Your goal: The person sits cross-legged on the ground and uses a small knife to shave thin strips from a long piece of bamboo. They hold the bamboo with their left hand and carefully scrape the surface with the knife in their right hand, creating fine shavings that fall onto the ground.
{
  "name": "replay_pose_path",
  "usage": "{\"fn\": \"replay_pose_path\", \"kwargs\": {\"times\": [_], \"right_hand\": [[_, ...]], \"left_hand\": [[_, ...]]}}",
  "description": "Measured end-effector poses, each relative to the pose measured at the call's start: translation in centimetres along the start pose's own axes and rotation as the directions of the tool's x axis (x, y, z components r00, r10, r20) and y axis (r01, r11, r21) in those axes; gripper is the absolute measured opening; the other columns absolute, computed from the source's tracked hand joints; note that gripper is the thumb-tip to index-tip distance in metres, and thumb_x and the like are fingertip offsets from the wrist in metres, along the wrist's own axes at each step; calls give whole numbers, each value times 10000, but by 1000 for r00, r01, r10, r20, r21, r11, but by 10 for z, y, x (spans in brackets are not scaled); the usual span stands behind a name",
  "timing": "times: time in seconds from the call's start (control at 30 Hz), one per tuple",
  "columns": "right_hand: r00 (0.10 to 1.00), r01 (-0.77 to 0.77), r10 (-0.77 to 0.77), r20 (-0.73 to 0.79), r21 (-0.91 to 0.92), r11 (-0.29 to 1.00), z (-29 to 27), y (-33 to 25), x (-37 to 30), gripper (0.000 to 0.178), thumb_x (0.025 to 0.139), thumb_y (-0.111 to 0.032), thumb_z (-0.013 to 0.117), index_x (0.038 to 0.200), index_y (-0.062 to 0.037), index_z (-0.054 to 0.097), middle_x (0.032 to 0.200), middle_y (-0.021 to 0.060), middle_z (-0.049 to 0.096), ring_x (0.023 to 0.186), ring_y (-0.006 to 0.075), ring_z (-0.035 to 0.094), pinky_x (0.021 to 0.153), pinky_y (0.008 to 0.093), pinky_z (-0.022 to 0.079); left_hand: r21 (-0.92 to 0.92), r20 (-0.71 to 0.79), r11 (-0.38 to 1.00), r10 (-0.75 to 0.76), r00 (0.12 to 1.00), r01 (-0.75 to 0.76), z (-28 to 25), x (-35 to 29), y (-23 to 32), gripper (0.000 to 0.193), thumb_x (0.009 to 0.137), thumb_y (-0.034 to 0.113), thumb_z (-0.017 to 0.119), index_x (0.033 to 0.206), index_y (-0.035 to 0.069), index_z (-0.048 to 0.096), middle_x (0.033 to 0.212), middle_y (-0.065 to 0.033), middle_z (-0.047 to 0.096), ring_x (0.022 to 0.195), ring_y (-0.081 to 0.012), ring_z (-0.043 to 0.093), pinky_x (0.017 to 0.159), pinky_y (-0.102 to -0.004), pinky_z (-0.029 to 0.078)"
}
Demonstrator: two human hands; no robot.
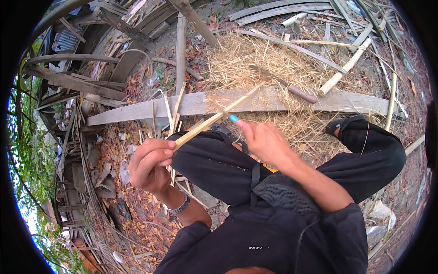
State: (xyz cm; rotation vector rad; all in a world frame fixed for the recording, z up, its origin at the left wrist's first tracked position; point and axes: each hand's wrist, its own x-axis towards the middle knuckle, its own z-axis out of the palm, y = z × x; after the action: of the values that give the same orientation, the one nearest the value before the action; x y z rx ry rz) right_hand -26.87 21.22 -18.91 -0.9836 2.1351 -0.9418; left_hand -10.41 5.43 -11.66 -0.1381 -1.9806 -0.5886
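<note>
My left hand (153, 165) pinches the near end of a pale split-wood or bamboo strip (203, 124). The strip slants up and to the right, its far end over a long grey plank (187, 104). Fingers curled, my right hand (269, 144) grips a small knife (234, 118), of which a bright blue part shows beyond the thumb. A dark, narrow part of it meets the strip near the middle; most of the handle is hidden in the fist. Past the plank's middle lies a larger knife with a brown wooden handle (302, 94) and a dark blade.
Straw-like shavings (255, 55) are heaped beyond the plank. A round pale pole (345, 68) lies at the right. Several thin strips (177, 109) lean against the plank near my left knee. Old boards (73, 82) are piled at the left. My black-trousered legs (210, 166) are bent below the plank.
</note>
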Motion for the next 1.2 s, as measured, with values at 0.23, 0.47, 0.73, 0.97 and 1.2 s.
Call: {"fn": "replay_pose_path", "kwargs": {"times": [0.23, 0.47, 0.73, 0.97, 1.2], "right_hand": [[963, 258, -240, -126, 152, 954, -2, 4, -10, 601, 1006, -430, 383, 673, 22, 597, 568, 239, 564, 565, 444, 577, 566, 514, 450], [951, 290, -286, -120, 10, 957, 2, -25, -29, 568, 992, -413, 428, 711, 39, 627, 535, 258, 552, 518, 439, 581, 516, 500, 470], [968, 243, -227, -106, 186, 952, -4, -10, -29, 514, 1000, -362, 445, 732, 43, 612, 539, 252, 524, 507, 417, 560, 507, 485, 437], [982, 189, -188, -26, 87, 978, -7, -31, -25, 474, 1005, -326, 451, 743, 39, 603, 544, 263, 528, 535, 437, 572, 499, 489, 436], [921, 390, -378, -98, 262, 883, -3, -26, -40, 469, 995, -326, 484, 700, 29, 568, 544, 241, 511, 484, 424, 519, 482, 474, 395]], "left_hand": [[-26, -25, 999, -39, 999, 38, 0, 0, 1, 148, 704, 81, 734, 761, -19, 641, 757, -137, 647, 620, -188, 597, 515, -255, 437], [94, -3, 996, -5, 1000, 5, 1, 4, 0, 150, 670, 92, 741, 773, 14, 666, 763, -115, 631, 659, -168, 589, 524, -232, 427], [26, -35, 999, -41, 999, 42, 5, 2, 1, 162, 716, 134, 752, 787, 16, 666, 775, -116, 621, 659, -164, 592, 523, -229, 449], [-10, -36, 999, -37, 999, 37, 4, 4, 1, 168, 679, 80, 762, 785, -11, 669, 777, -86, 515, 621, -167, 580, 493, -251, 477], [-35, -13, 999, -24, 1000, 23, 1, -1, -1, 220, 696, 160, 778, 777, -14, 669, 783, -92, 525, 602, -172, 568, 478, -255, 468]]}}
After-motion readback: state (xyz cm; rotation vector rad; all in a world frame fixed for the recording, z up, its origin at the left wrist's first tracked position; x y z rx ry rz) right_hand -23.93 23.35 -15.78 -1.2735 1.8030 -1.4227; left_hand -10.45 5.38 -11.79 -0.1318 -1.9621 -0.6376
